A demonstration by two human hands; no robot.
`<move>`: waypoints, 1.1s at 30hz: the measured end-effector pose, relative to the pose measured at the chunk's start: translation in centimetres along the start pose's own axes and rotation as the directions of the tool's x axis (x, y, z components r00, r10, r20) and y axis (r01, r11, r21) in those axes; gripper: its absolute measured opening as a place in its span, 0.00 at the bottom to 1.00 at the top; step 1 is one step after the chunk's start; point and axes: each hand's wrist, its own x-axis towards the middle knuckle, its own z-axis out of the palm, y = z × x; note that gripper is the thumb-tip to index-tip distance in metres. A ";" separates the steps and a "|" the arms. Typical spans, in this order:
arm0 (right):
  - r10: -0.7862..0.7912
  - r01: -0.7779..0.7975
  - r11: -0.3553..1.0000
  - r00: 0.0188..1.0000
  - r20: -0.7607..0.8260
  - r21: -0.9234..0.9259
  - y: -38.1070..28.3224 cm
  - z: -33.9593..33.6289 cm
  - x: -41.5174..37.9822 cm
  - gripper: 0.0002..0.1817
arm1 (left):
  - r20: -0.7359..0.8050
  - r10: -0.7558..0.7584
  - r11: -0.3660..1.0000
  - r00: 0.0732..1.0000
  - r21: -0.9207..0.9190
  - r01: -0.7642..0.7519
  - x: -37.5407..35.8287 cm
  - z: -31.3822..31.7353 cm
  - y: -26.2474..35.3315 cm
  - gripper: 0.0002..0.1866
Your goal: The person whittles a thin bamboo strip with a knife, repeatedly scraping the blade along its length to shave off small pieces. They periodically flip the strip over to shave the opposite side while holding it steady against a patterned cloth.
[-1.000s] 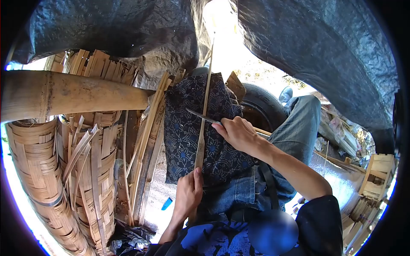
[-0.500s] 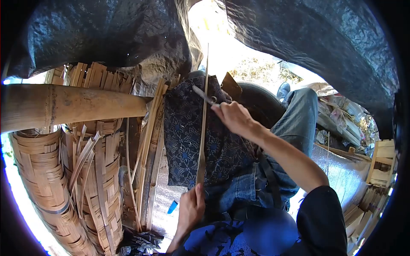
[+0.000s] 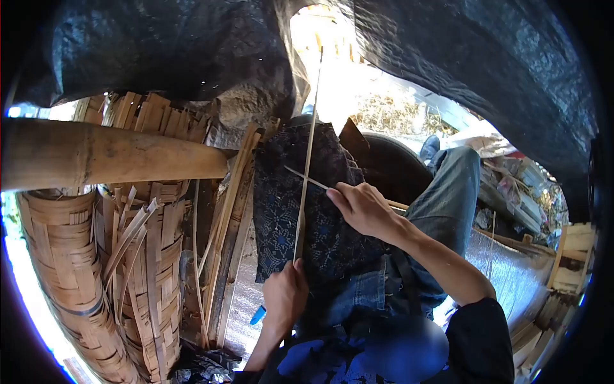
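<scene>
The left hand grips the lower end of a bamboo strip lying upright over a patterned cloth on the lap. The right hand, arm outstretched, clasps a knife crossing the strip.

A dark patterned cloth is draped over the person's lap and denim-clad legs, and the bamboo strip lies lengthwise on it. On the ground just left of the lap lie long bamboo slats, with woven bamboo baskets beside them.
</scene>
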 end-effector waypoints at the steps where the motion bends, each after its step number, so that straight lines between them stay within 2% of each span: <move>1: 0.016 -0.016 1.000 1.000 -0.005 0.000 -0.3 -0.2 -0.2 0.23 | 0.003 -0.005 0.994 1.000 0.105 0.005 0.1 0.0 0.3 0.18; 2: 0.061 -0.060 0.994 0.998 0.016 -0.087 -0.7 -0.6 -0.2 0.23 | 0.002 -0.011 0.978 1.000 0.209 0.010 0.1 0.1 0.7 0.17; 4: 0.135 -0.120 0.972 0.989 0.062 -0.203 -1.1 -1.2 0.1 0.25 | 0.025 0.001 0.971 1.000 0.240 -0.007 0.1 -0.3 1.2 0.17; 7: 0.093 -0.073 0.962 0.994 0.062 -0.264 -1.6 -1.3 0.4 0.26 | 0.046 -0.007 0.955 0.999 0.298 -0.007 -0.2 -0.3 1.5 0.16; 14: 0.173 -0.129 0.955 0.974 0.146 -0.267 -1.4 -1.7 1.3 0.28 | 0.074 -0.079 0.942 0.994 0.331 0.050 -0.3 -0.2 2.3 0.15; 16: 0.102 -0.079 0.955 0.992 0.068 -0.286 -1.1 -1.3 1.3 0.28 | 0.079 -0.080 0.940 0.994 0.338 0.049 -0.4 -0.2 2.4 0.15; 22: 0.014 -0.014 0.931 1.000 -0.002 -0.364 -0.4 -0.1 1.5 0.27 | 0.066 -0.078 0.945 0.995 0.321 0.053 -0.5 -0.1 2.3 0.15; 29: 0.003 -0.034 0.910 0.997 -0.076 -0.413 0.6 1.2 3.4 0.27 | 0.074 -0.084 0.953 0.994 0.299 0.058 -1.2 0.1 2.6 0.16; 31: 0.094 -0.082 0.932 0.995 0.017 -0.354 0.6 0.8 4.5 0.27 | 0.073 -0.080 0.954 0.994 0.293 0.055 -1.4 0.1 2.2 0.16; 33: 0.047 -0.053 0.935 0.999 -0.026 -0.351 1.2 1.1 5.1 0.27 | 0.057 -0.065 0.960 0.996 0.275 0.047 -1.2 0.1 2.3 0.17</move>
